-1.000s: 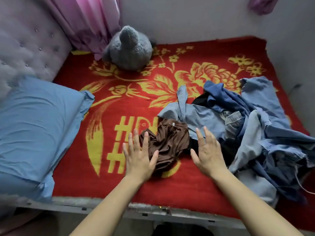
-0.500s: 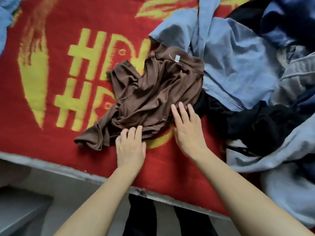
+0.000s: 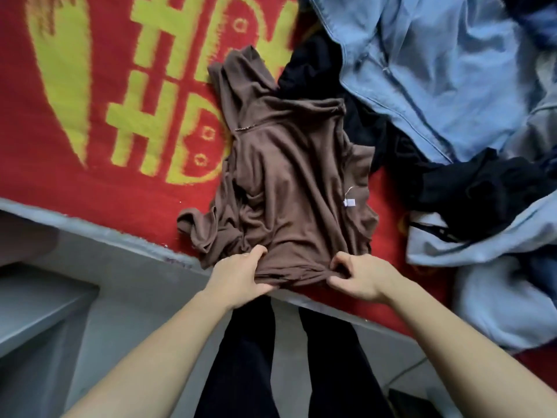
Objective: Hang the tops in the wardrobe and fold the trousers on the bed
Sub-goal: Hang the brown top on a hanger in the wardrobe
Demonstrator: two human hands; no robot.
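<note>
Both forearms reach forward from below, wrists near bed edge. Left hand (image 3: 241, 274) curled, thumb on top, gripping near edge of brown top (image 3: 289, 176). Right hand (image 3: 358, 274) likewise curled, fingers bunching same edge (fabric gathered between the two hands). Brown top lies crumpled, stretched away from hands across red and yellow blanket (image 3: 99, 122), small white tag (image 3: 349, 202) showing. Black garment (image 3: 470, 188) touching its right side; light blue garments (image 3: 428, 73) piled beyond that.
</note>
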